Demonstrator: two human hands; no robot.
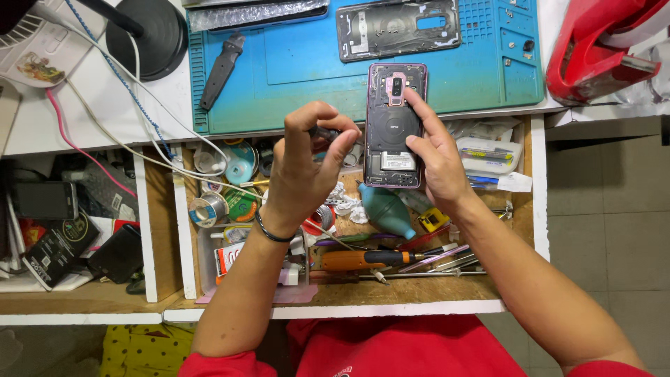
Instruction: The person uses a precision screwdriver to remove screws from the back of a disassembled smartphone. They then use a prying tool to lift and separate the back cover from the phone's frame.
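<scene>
My right hand [436, 157] holds an opened phone [394, 126] upright above the open drawer, its back cover off and its inner parts showing. The forefinger rests near the camera block at the top. My left hand [307, 164] is raised beside the phone with fingers pinched on a small dark object [324, 132]; what it is cannot be made out. A dark band circles my left wrist.
A blue work mat [300, 66] on the white bench carries a phone back frame [398, 28] and a dark tool [222, 70]. The wooden drawer [391, 290] below holds solder reels, a teal blower [387, 209], an orange-handled screwdriver [356, 260], tweezers. Red object [593, 49] at right.
</scene>
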